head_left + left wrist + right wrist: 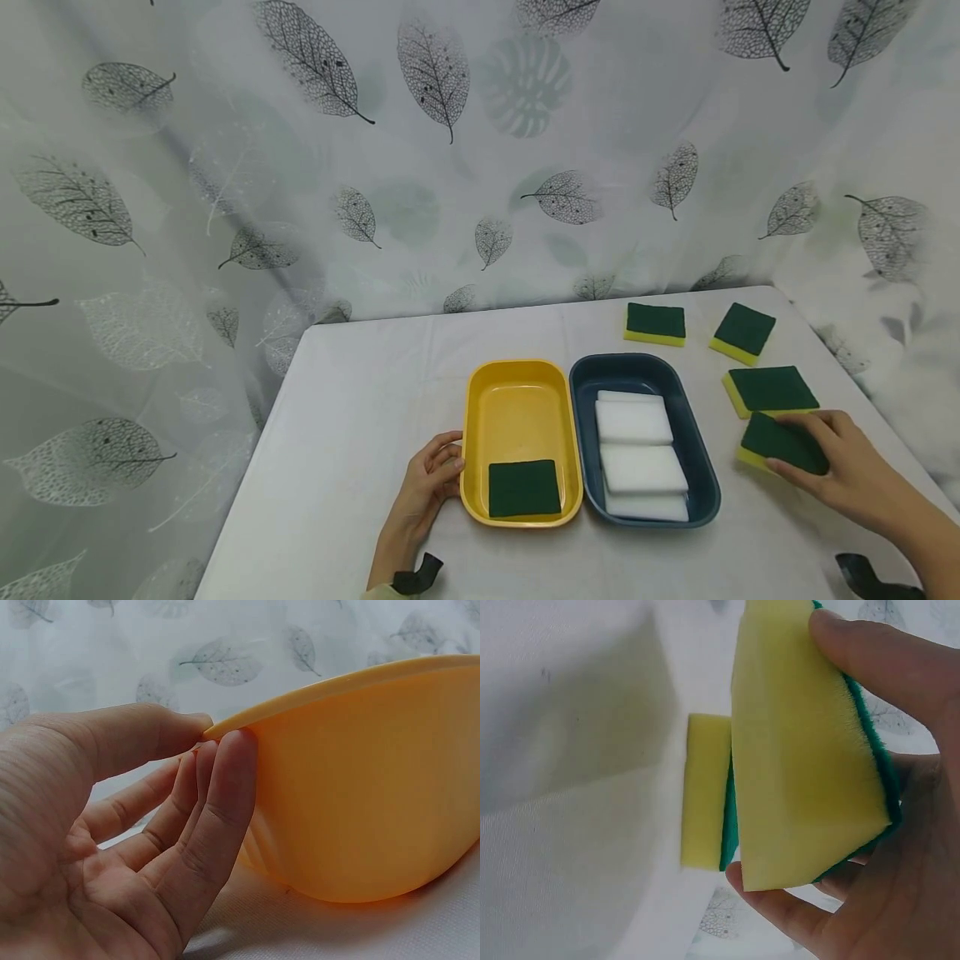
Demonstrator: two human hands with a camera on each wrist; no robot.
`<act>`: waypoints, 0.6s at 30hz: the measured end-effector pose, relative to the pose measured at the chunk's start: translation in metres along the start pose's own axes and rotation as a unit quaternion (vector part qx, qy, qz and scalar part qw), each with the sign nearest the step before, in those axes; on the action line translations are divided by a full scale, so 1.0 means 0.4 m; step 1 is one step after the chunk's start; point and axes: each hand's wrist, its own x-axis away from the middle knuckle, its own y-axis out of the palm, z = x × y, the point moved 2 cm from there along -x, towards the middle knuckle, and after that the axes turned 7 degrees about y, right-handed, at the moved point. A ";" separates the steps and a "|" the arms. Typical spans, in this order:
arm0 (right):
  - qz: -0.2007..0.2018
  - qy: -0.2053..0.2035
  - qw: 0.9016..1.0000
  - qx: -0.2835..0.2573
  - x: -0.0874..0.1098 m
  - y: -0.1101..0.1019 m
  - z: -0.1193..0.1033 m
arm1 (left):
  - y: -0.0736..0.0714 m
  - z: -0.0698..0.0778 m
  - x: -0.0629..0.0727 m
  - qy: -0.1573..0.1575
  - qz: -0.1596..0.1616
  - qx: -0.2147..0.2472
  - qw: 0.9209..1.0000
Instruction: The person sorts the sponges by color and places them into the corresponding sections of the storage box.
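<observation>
My left hand (427,483) pinches the left rim of a yellow tray (517,417), thumb on the edge and fingers against the outer wall in the left wrist view. Inside that tray, at the near end, lies a green-topped yellow sponge (524,487). On the right, my right hand (847,467) grips another sponge (802,765) between thumb and fingers, green scouring side up. In the right wrist view this held sponge is raised off the white cloth, its yellow side towards the table. Just beyond it lies a further sponge (774,388), partly overlapped in the head view.
Beside the yellow tray stands a dark blue tray (701,467) with several white sponges (643,468) in an overlapping row. Two more green and yellow sponges, one at back centre (656,323) and one at back right (742,332), lie on the table. A leaf-patterned curtain (450,208) hangs behind.
</observation>
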 end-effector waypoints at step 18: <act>0.025 -0.008 0.999 -0.020 0.018 -0.007 -0.091 | 0.001 0.001 0.001 0.000 0.001 -0.001 1.000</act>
